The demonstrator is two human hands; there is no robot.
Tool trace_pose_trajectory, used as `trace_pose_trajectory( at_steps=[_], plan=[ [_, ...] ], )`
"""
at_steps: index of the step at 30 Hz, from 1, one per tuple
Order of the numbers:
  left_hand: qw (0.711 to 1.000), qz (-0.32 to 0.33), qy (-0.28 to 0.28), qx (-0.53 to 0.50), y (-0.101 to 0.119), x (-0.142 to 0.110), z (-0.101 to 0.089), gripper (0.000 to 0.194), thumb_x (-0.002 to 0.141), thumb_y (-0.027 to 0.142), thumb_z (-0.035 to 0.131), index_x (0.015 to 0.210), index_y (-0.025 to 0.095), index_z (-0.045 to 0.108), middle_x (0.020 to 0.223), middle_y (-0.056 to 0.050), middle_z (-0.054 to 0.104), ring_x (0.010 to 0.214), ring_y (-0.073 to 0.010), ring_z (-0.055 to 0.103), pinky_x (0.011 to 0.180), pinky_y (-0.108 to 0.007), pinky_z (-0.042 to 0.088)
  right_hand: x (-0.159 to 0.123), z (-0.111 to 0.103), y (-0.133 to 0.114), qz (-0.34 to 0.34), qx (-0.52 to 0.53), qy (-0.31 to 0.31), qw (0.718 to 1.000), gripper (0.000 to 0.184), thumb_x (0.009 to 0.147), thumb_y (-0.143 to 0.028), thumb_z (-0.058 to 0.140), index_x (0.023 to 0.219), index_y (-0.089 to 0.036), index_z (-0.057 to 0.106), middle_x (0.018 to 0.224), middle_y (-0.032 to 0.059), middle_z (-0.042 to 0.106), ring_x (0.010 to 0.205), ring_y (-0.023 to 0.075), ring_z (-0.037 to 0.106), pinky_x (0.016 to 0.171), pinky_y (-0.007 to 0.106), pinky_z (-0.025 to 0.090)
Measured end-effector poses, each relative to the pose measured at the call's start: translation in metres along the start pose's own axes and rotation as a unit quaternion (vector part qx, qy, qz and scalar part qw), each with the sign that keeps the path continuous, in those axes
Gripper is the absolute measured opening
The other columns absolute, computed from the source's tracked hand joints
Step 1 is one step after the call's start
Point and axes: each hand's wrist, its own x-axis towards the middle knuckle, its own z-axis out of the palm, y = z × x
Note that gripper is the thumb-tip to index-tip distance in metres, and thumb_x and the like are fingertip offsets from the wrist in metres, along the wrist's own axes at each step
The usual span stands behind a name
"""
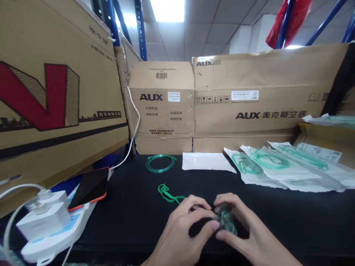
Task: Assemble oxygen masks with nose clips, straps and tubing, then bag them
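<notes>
Near the table's front edge, my left hand (pixel 191 223) pinches the left side of a small translucent green plastic piece (pixel 226 221) between thumb and fingertips. My right hand (pixel 244 225) curves round the same piece from the right, its thumb below and fingers above. The piece looks rounded and slightly blurred, and my fingers partly cover it, so its exact kind is unclear. A tangled bright green cord (pixel 168 194) lies just beyond my left hand, one end running up to the knuckles. Farther back lies a coil of green tubing (pixel 160 163).
A white packet (pixel 208 162) lies at the back of the black table (pixel 127 221). Several pouches with green tubing (pixel 271 159) overlap at the right. On the left are a phone (pixel 90 186) and a power strip (pixel 52 236) with white chargers. Cardboard boxes (pixel 163 111) wall the back.
</notes>
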Motion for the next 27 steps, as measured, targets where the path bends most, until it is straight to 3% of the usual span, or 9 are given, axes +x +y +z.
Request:
trace_pose_trajectory(
  at_steps=[3,6,9,12,14,17,20,27],
  plan=[
    [0.997,-0.01,0.029,0.075,-0.004,0.002,-0.019,0.023,0.1,0.024,0.06,0.116,0.03,0.074,0.116,-0.001,0.07,0.106,-0.0202,0.067,0.096,-0.032,0.05,0.003,-0.007,0.015,-0.085,-0.165,0.033,0.982,0.032,0.098,-0.025,0.061,0.128,-0.035,0.054,0.129,0.005,0.06,0.118,0.0228,0.065,0.1,0.035,0.055],
    [0.984,-0.045,0.056,0.162,-0.018,0.003,-0.049,0.027,0.105,0.03,0.048,0.114,0.029,0.073,0.114,-0.001,0.072,0.106,-0.0222,0.068,0.096,-0.037,0.051,0.007,-0.014,0.031,-0.118,-0.28,0.072,0.95,0.042,0.103,-0.024,0.05,0.143,-0.036,0.046,0.141,0.0108,0.052,0.129,0.0282,0.061,0.101,0.045,0.057],
    [0.969,-0.071,0.048,0.232,-0.037,0.0,-0.074,0.032,0.105,0.033,0.042,0.109,0.027,0.074,0.112,-0.003,0.073,0.105,-0.0256,0.069,0.096,-0.041,0.052,0.008,-0.016,0.038,-0.131,-0.356,0.08,0.922,0.047,0.104,-0.024,0.046,0.15,-0.032,0.043,0.152,0.0158,0.045,0.141,0.0361,0.05,0.102,0.056,0.057],
    [0.959,-0.099,0.027,0.266,-0.05,-0.004,-0.087,0.034,0.103,0.037,0.042,0.109,0.028,0.074,0.112,-0.003,0.073,0.105,-0.0271,0.069,0.094,-0.043,0.052,0.007,-0.01,0.027,-0.155,-0.387,0.092,0.904,0.044,0.105,-0.027,0.049,0.148,-0.029,0.047,0.155,0.0164,0.044,0.147,0.0392,0.041,0.106,0.064,0.052],
    [0.955,-0.113,0.011,0.275,-0.053,-0.006,-0.091,0.031,0.102,0.04,0.044,0.107,0.029,0.073,0.112,-0.003,0.073,0.106,-0.0273,0.069,0.094,-0.043,0.051,0.008,-0.002,0.011,-0.185,-0.374,0.094,0.904,0.037,0.105,-0.024,0.048,0.142,-0.025,0.053,0.149,0.0168,0.051,0.141,0.0362,0.049,0.106,0.061,0.053],
    [0.951,-0.133,-0.007,0.278,-0.052,-0.005,-0.096,0.029,0.1,0.041,0.047,0.102,0.029,0.073,0.109,-0.002,0.073,0.105,-0.0273,0.069,0.094,-0.041,0.05,0.023,0.014,-0.014,-0.201,-0.332,0.026,0.921,0.026,0.106,-0.022,0.048,0.125,-0.021,0.065,0.133,0.0145,0.063,0.12,0.0298,0.064,0.098,0.05,0.057],
    [0.947,-0.147,0.002,0.287,-0.052,-0.003,-0.102,0.028,0.098,0.038,0.046,0.101,0.027,0.072,0.107,-0.003,0.073,0.103,-0.0272,0.069,0.093,-0.041,0.05,0.052,0.031,-0.033,-0.125,-0.303,-0.058,0.943,0.023,0.106,-0.022,0.051,0.105,-0.022,0.074,0.112,0.008,0.07,0.098,0.024,0.067,0.091,0.045,0.055],
    [0.947,-0.126,-0.032,0.293,-0.057,-0.002,-0.1,0.035,0.101,0.034,0.041,0.107,0.025,0.074,0.109,-0.005,0.071,0.102,-0.0246,0.067,0.091,-0.037,0.05,0.118,0.069,-0.041,-0.048,-0.29,-0.114,0.949,0.022,0.099,-0.032,0.064,0.092,-0.015,0.075,0.097,0.0097,0.071,0.088,0.0238,0.069,0.075,0.037,0.055]
  ],
)
